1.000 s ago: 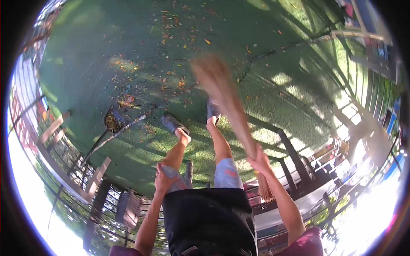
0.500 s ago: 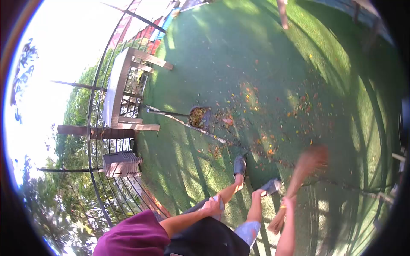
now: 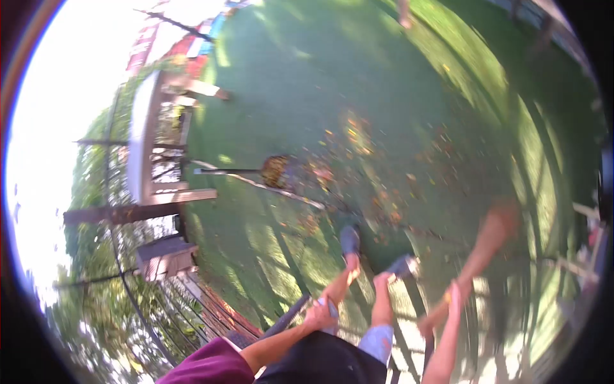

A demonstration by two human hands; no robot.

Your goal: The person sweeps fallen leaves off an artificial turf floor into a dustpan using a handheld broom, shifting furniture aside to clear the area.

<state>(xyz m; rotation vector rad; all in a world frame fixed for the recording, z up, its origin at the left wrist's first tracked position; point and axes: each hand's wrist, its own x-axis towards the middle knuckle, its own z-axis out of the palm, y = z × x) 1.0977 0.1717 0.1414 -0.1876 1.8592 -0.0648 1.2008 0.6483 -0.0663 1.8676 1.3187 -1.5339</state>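
Note:
My right hand point(image 3: 455, 296) is closed round a short brown broom point(image 3: 481, 255). The broom slants over the green ground, its blurred bristle end pointing away to the upper right. My left hand point(image 3: 318, 315) rests at my left knee, by the light blue hem of my shorts; its fingers are too blurred to make out. Fallen leaves point(image 3: 387, 205) lie scattered ahead of my feet. Left of them sits a long-handled dustpan point(image 3: 275, 171) with a heap of leaves in it. A thin pale stick point(image 3: 268, 187) lies beside the dustpan.
At the left stand a pale bench or table point(image 3: 142, 144) and a grey box-like object point(image 3: 166, 258) along a metal railing with greenery behind. A post point(image 3: 403, 13) rises from the ground at the top. Striped shadows cross the green surface.
The broom has swung right, its bristle end now farther from the leaves, and my right hand moved right with it. My left hand stays at the knee. The view has shifted slightly.

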